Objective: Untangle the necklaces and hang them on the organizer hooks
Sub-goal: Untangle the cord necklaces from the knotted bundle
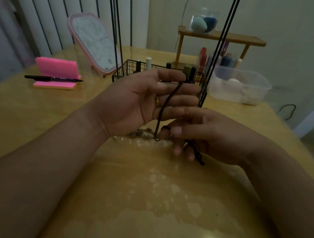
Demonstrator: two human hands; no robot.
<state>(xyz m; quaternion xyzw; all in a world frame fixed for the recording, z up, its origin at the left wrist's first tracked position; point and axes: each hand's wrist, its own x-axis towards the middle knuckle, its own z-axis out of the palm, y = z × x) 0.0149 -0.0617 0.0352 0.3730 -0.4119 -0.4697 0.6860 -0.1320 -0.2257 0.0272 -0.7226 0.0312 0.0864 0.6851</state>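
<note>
A glossy yellow-wood tabletop (144,204) runs out to a pale wall, with dark-striped blinds at the far left. On the left lie a pink sticky-note pad (56,68) and a black marker pen (52,79); a clear plastic tub (251,85) sits far right. In this 1 head view the 2 hands meet at the centre, just near of the black wire-basket organizer (119,73), whose thin rods rise out of the top of the frame, so its hooks are not visible. The left hand (146,98) faces palm toward the camera with fingers stretched to the right, and appears to pinch the dark cord necklace (166,104) between thumb and index finger. The cord's long axis drops from that pinch, across the left fingers, toward the near side, where the right hand (210,135) pinches its lower loop with curled fingertips; a knotted tail hangs beneath. A silver chain necklace (141,133) lies on the table below both hands, closer to the left wrist. Untangling looks unfinished; hanging would mean lifting far and upward.
</note>
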